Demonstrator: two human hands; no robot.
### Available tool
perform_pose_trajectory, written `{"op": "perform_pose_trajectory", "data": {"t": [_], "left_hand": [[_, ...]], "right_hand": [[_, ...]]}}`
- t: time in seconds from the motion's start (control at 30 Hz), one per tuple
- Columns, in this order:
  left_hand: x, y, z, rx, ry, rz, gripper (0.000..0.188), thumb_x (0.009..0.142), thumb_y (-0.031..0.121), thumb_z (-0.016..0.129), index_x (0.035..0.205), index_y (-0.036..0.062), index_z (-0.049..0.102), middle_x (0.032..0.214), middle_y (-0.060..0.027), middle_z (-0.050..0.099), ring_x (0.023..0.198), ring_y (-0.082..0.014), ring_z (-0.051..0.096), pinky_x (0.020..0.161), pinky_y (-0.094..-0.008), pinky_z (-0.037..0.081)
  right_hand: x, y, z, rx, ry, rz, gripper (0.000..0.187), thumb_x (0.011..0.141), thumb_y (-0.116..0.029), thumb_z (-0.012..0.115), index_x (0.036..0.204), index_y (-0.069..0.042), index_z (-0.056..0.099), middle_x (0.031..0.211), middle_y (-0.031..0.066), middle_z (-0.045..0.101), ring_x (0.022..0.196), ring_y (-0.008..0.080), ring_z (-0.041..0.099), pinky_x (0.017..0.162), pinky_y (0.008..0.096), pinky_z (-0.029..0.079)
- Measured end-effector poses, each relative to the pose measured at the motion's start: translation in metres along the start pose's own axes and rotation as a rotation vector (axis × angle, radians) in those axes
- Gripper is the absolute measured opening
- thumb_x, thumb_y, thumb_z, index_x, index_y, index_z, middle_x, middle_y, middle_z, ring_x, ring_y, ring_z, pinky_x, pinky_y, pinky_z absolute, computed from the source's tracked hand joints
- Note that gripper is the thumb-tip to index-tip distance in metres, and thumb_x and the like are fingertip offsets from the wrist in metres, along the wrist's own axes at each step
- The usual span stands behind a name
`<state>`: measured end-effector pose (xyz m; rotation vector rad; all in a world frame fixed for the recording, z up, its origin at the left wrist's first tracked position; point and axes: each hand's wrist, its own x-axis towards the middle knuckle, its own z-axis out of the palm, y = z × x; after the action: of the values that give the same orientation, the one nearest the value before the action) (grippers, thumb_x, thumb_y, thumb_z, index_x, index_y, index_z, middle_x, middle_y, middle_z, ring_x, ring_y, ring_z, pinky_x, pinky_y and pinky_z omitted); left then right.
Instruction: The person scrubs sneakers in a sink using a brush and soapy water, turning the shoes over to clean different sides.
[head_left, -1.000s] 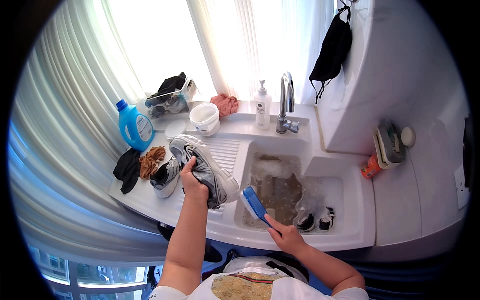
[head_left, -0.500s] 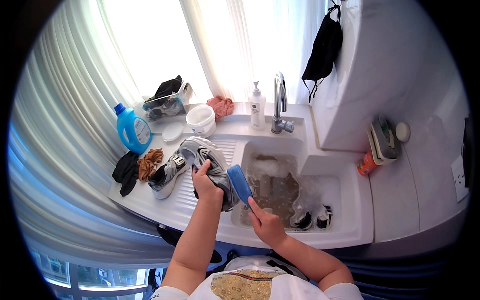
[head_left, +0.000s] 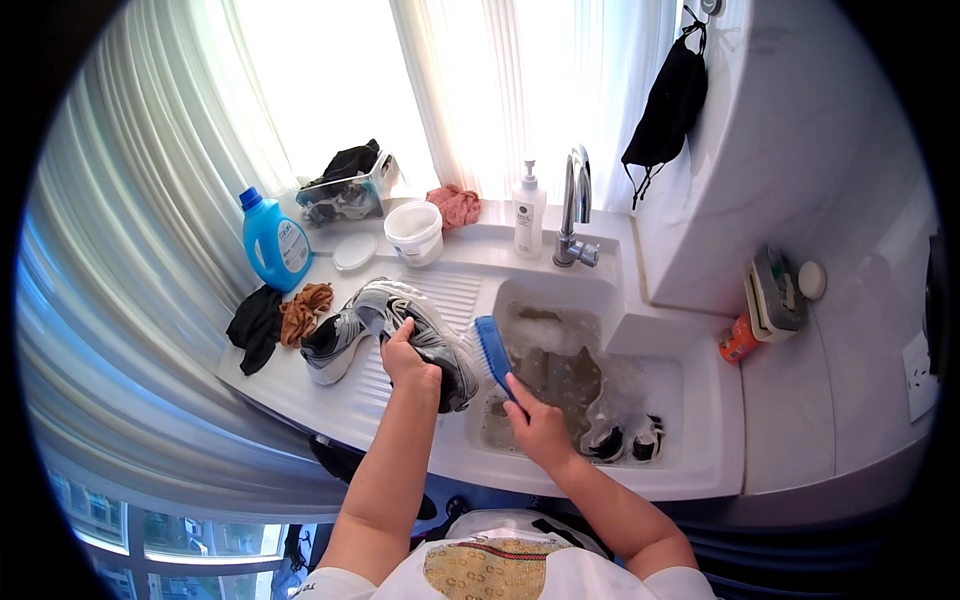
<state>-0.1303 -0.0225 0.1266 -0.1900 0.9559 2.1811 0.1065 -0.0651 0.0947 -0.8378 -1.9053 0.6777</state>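
Note:
My left hand (head_left: 408, 362) is closed around a grey and black sneaker (head_left: 440, 345) with a white sole, held tilted over the ribbed drainboard (head_left: 452, 292) and the sink's left edge. In my right hand (head_left: 538, 425) is the handle of a blue scrub brush (head_left: 492, 345). Its pale bristles face the sole and are close to it; whether they touch I cannot tell. A second grey sneaker (head_left: 335, 350) sits on the drainboard, just left of the held one. Murky, foamy water stands in the white sink (head_left: 715, 410), and black and white items (head_left: 625, 440) poke out at its near right.
On the counter are a blue detergent bottle (head_left: 275, 240), black cloth (head_left: 256, 330), brown cloth (head_left: 305, 312), a white tub (head_left: 414, 235), its lid (head_left: 354, 252) and a pump bottle (head_left: 528, 212). The faucet (head_left: 575, 205) rises behind the sink. An orange container (head_left: 738, 340) stands right.
The brush has turned in my right hand, so its bristles now face left toward the sneaker's sole. My left hand still holds the sneaker. The whole view has shifted slightly.

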Motion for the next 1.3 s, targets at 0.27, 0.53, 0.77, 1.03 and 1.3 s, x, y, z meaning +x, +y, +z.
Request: {"op": "perform_pose_trajectory", "data": {"t": [0.27,0.53,0.77,1.03,1.3], "left_hand": [[-0.019,0.012,0.001,0.017,0.119,-0.216,0.032,0.092,0.015,0.054,0.123,0.0024,0.055,0.124,-0.0126,0.058,0.110,-0.0333,0.058,0.097,-0.0552,0.044],[0.007,-0.006,-0.018,0.156,-0.033,-0.339,0.036,0.092,0.020,0.060,0.121,0.0025,0.052,0.116,-0.0131,0.058,0.104,-0.0316,0.058,0.092,-0.0527,0.048],[-0.034,-0.001,0.009,0.684,-0.258,-0.226,0.061,0.075,0.034,0.081,0.116,0.0005,0.050,0.103,-0.0096,0.056,0.102,-0.0216,0.053,0.092,-0.0464,0.042],[-0.018,-0.026,-0.018,1.291,-0.224,0.257,0.121,0.071,0.037,0.082,0.137,-0.0224,0.000,0.130,-0.0314,0.047,0.121,-0.0350,0.051,0.101,-0.0332,0.040],[-0.071,-0.010,0.004,1.969,-0.602,0.708,0.064,0.079,0.059,0.065,0.097,-0.0022,0.062,0.065,-0.0192,0.065,0.066,-0.0366,0.066,0.062,-0.0459,0.052]], "right_hand": [[0.021,-0.030,-0.035,0.532,-0.117,0.813,0.056,0.092,-0.018,0.061,0.144,-0.010,0.041,0.063,-0.0009,0.049,0.044,0.0050,0.040,0.035,0.0238,0.035],[0.012,-0.024,-0.034,0.579,-0.174,0.876,0.056,0.091,-0.013,0.060,0.143,-0.011,0.041,0.062,-0.0007,0.050,0.040,0.0055,0.039,0.035,0.0240,0.035],[-0.001,-0.018,-0.034,0.515,-0.243,0.826,0.054,0.090,-0.017,0.060,0.142,-0.011,0.044,0.059,-0.0007,0.048,0.040,0.0078,0.042,0.036,0.0268,0.039],[0.003,-0.021,-0.034,0.416,-0.300,0.763,0.054,0.090,-0.020,0.061,0.142,-0.014,0.045,0.060,-0.0019,0.046,0.042,0.0083,0.044,0.038,0.0279,0.041],[-0.001,-0.012,-0.033,0.356,-0.297,0.758,0.055,0.088,-0.023,0.061,0.139,-0.013,0.047,0.062,0.0038,0.055,0.044,0.0132,0.054,0.043,0.0312,0.048]]}}
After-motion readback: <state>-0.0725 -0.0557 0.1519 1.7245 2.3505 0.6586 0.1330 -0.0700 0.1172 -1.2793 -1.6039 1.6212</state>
